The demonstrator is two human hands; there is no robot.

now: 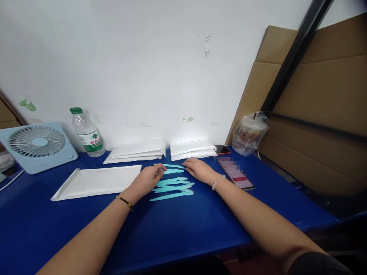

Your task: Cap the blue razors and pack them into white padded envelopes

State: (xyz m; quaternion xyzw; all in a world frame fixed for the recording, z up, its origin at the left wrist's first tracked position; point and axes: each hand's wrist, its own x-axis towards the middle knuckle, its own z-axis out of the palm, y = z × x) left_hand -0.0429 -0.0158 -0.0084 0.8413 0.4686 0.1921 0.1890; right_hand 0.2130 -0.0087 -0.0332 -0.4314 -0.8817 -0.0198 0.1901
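Several slim turquoise eyebrow razors [172,196] lie roughly side by side on the blue table, their wider heads toward the right. My left hand [150,176], with a ring and a dark bracelet, is over the left ends of the far razors. Its thumb and forefinger close around the handle of one razor [174,171]. My right hand [199,169], wearing a beaded bracelet, has its fingers drawn together at the right tip of the farthest razor [173,165]. The fingertips' exact contact there is partly hidden.
A white padded envelope [97,181] lies left of my hands. Two stacks of white envelopes [137,149] [193,148] rest against the wall. A phone [236,173], another phone [223,149], a bagged drink cup [249,133], a water bottle [88,133] and a blue fan [38,147] surround them.
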